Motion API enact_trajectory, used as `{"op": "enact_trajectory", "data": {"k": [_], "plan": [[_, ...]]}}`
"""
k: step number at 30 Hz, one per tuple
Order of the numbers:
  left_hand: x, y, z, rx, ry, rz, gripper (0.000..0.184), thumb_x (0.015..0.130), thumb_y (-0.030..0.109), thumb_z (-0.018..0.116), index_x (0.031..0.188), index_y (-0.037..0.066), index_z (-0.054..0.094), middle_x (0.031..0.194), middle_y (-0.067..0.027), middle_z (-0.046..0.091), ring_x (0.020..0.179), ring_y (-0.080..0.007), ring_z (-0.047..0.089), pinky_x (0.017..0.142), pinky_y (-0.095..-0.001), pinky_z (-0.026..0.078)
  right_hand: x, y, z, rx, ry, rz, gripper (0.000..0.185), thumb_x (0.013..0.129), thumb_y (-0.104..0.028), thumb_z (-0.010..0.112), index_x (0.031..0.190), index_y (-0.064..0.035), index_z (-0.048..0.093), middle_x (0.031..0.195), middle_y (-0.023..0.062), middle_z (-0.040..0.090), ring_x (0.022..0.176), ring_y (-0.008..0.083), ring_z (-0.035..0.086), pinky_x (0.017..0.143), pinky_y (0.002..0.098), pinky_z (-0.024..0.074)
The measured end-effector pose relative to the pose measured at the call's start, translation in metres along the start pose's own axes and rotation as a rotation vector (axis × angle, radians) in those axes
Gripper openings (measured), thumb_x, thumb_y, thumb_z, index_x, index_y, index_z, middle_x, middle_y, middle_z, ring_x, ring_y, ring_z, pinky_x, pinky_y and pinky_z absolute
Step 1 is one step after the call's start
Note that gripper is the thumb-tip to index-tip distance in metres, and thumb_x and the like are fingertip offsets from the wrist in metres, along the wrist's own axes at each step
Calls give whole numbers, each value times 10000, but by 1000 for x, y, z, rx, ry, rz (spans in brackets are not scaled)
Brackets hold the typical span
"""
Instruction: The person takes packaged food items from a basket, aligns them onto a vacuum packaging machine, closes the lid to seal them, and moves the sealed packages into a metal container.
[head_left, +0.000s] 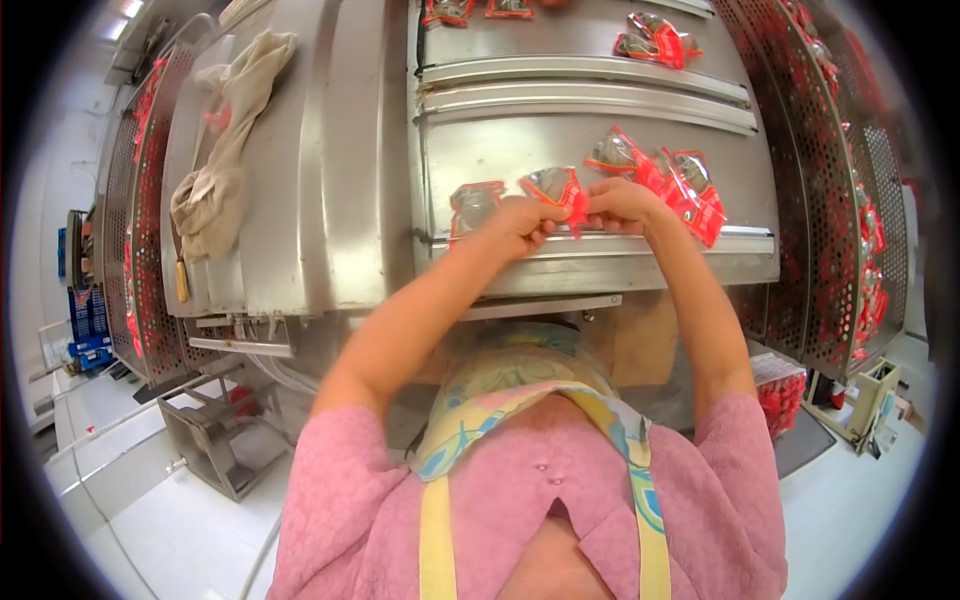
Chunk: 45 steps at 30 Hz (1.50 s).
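A stainless-steel worktable [520, 145] stands before the person. A perforated metal bin [800, 170] flanks its right side. A wrinkled beige cloth [215, 195] lies on its left section. At its near edge, the left hand [528, 222] and right hand [625, 205] pinch the red end of one red-and-clear packet [551, 184]; similar packets [695, 195] lie on both sides.

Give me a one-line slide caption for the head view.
Left hand and right hand meet at the red end of a packet over a steel worktop, more packets lying on either side.
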<state>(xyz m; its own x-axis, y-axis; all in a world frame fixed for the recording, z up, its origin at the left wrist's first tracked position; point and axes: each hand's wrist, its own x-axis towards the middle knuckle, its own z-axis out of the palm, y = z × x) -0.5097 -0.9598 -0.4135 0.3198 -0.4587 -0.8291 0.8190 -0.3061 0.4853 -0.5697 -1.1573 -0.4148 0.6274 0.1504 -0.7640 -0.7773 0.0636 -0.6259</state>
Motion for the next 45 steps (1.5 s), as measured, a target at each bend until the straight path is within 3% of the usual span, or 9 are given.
{"op": "enact_trajectory", "data": {"k": [5, 9, 12, 21, 27, 33, 36, 40, 45], "plan": [[-8, 13, -20, 1235, 408, 647, 272, 751, 242, 706, 984, 127, 624, 817, -66, 659, 742, -209, 647, 645, -383, 506, 6, 10, -5, -275, 206, -136, 205, 820, -219, 702, 729, -45, 645, 559, -4, 542, 436, 58, 426, 392, 228, 297], [-3, 5, -18, 1478, 497, 612, 326, 732, 255, 709, 1007, 114, 605, 895, -120, 677, 864, -306, 654, 737, -414, 507, 25, 20, 5, -448, 335, -215, 243, 790, -227, 732, 693, -18, 654, 549, 12, 560, 455, 77, 473, 415, 247, 345], [-4, 2, -19, 1525, 471, 684, 222, 745, 158, 652, 885, 3, 576, 802, -191, 658, 797, -354, 652, 723, -421, 509, 25, 20, 4, -571, 329, -194, 258, 774, -223, 745, 675, -5, 648, 551, 24, 570, 477, 81, 494, 439, 249, 371], [-8, 6, -16, 1233, 526, 616, 336, 902, 313, 507, 917, -22, 520, 795, -225, 658, 769, -395, 656, 654, -460, 514, 11, 13, -3, -535, 207, -150, 267, 764, -224, 748, 656, -3, 643, 548, 9, 550, 495, 83, 469, 460, 269, 361], [-15, -2, -13, 1469, 499, 621, 212, 883, 218, 527, 909, 10, 503, 784, -191, 641, 748, -366, 644, 634, -466, 500, 7, 30, 7, -696, 342, -287, 254, 759, -245, 736, 770, 4, 689, 618, 74, 619, 565, 152, 563, 559, 321, 445], [-47, -29, -9, 1373, 266, 1194, 291, 762, 141, 686, 1012, 76, 553, 902, -94, 585, 861, -318, 588, 744, -427, 483, -21, 63, 14, -708, 719, -626, 184, 811, -170, 637, 931, -34, 671, 911, 135, 648, 890, 322, 610, 778, 390, 484], [-37, -39, -12, 1586, 201, 1061, 410, 695, 156, 754, 1058, 74, 580, 890, -95, 601, 857, -310, 596, 747, -423, 484, -29, 71, 10, -841, 770, -829, 201, 827, -135, 601, 985, -13, 625, 1060, 171, 599, 965, 362, 570, 831, 419, 471], [-48, -25, 17, 1314, 174, 861, 420, 790, 242, 680, 1138, 30, 577, 1046, -129, 634, 934, -277, 630, 745, -374, 502, -38, 72, -9, -803, 793, -627, 236, 845, -127, 598, 1040, 2, 636, 1185, 191, 586, 1103, 337, 553, 921, 395, 453], [21, 1, 107, 2, 126, 130, 401, 949, 296, 543, 1238, 19, 516, 1078, -85, 648, 886, -143, 638, 563, -246, 468, -49, 73, -48, -845, 586, -554, 230, 838, -92, 576, 1041, -3, 639, 1186, 154, 594, 1062, 333, 574, 896, 404, 468]]}}
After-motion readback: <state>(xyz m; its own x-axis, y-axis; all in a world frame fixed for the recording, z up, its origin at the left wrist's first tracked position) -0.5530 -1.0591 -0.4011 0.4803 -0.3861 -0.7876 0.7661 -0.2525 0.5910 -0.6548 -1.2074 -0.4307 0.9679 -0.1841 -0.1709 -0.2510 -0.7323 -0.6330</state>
